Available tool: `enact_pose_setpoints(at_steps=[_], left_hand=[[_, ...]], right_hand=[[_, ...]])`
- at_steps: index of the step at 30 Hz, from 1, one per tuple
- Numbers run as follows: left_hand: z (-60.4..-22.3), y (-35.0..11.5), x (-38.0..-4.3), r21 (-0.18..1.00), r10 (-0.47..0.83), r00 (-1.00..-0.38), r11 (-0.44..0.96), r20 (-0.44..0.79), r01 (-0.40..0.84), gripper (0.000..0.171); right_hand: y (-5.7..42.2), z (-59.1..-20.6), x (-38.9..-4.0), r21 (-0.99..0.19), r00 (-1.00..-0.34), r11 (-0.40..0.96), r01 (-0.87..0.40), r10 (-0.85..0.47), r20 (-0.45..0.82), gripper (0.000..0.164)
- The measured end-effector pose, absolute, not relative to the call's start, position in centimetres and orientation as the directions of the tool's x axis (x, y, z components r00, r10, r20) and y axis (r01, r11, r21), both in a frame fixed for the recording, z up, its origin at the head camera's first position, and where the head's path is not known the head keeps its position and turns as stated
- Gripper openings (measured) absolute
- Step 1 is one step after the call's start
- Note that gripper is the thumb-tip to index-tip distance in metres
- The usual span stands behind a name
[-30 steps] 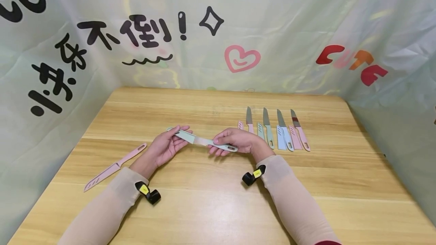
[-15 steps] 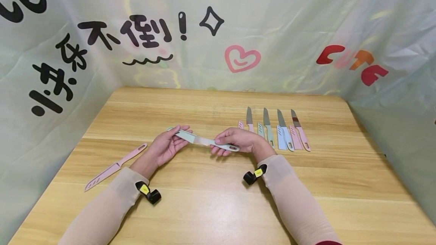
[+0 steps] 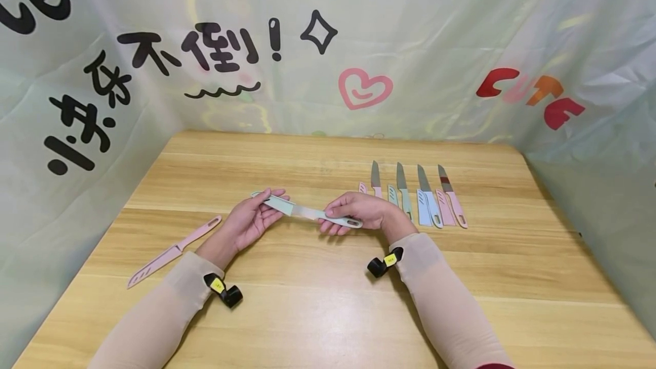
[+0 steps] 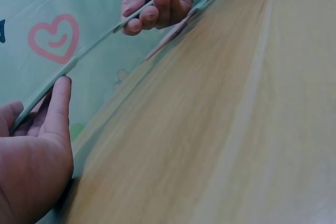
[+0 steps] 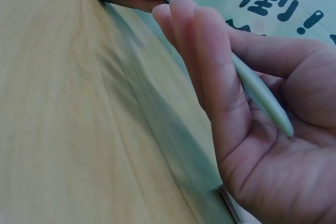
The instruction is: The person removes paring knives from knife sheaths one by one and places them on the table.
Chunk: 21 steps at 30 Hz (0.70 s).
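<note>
Above the middle of the table, my right hand [image 3: 356,210] pinches the pale green handle of a knife [image 3: 344,221] between thumb and fingers. The front of its blade sits inside a pale green sheath [image 3: 278,204], while a stretch of bare blade shows between sheath and handle. My left hand [image 3: 249,218] holds that sheath, thumb on top and fingers beneath. In the left wrist view the knife [image 4: 97,44] runs as a thin slanted line from one hand to the other. The right wrist view shows the handle's end [image 5: 265,98] against my right palm.
A pink sheathed knife [image 3: 174,251] lies at the left of the wooden table [image 3: 318,312]. Behind my right hand several bare knives lie in a row, a pink one [image 3: 451,195] at the right end, each beside its sheath, such as the blue one [image 3: 423,207]. Printed cloth [image 3: 410,33] surrounds the table.
My right hand has drawn the green knife slightly to the right, so a little more bare blade shows outside the sheath. My left hand has stayed in place.
</note>
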<state>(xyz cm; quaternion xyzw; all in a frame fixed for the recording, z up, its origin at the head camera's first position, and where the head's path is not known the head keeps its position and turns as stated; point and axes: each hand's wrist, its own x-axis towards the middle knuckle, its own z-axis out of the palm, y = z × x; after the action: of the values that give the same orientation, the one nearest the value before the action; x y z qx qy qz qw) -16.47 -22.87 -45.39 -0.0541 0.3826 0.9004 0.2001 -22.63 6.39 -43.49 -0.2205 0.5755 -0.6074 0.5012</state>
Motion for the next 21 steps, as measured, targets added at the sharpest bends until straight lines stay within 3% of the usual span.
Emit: enact_pose_setpoints(at_steps=[21], left_hand=[[-45.26, -22.92, -16.38, 0.670, 0.315, -0.916, -0.628, -0.247, -0.396, 0.033]], right_hand=[[6.88, -43.60, -22.97, -0.918, -0.391, 0.180, 0.354, -0.863, -0.320, 0.037]])
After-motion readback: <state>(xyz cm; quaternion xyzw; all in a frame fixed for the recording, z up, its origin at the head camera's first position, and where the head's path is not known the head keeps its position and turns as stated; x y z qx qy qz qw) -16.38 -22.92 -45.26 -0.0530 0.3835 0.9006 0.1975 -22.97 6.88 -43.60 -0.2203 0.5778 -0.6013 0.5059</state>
